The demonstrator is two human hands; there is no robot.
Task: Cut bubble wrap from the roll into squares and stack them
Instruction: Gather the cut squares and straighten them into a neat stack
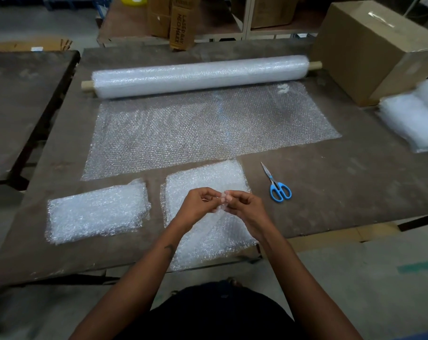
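While both my hands meet over the near middle of the brown surface, my left hand and my right hand each pinch the top edge of a loose bubble wrap sheet, fingers curled round it and nearly touching each other. That sheet droops from my grip toward the near edge of the surface and lies partly over a stack of cut squares straight ahead of me. Just to the left, apart from it, sits a second stack, also of cut pieces. Beyond both stacks a long unrolled length of bubble wrap lies flat, running back to the roll, which lies crosswise at the far side with its cardboard core poking out at each end. To the right of the middle stack, blue-handled scissors rest closed on the bare surface, blades pointing away from me. At the far right corner stands a large plain cardboard box, sealed with clear tape, and beside it, at the right edge, a blurred pile of more bubble wrap. On a table behind the roll stands a smaller carton printed with writing turned sideways that seems to read "LASER RAY NEO MAX"; I cannot be sure of every letter.
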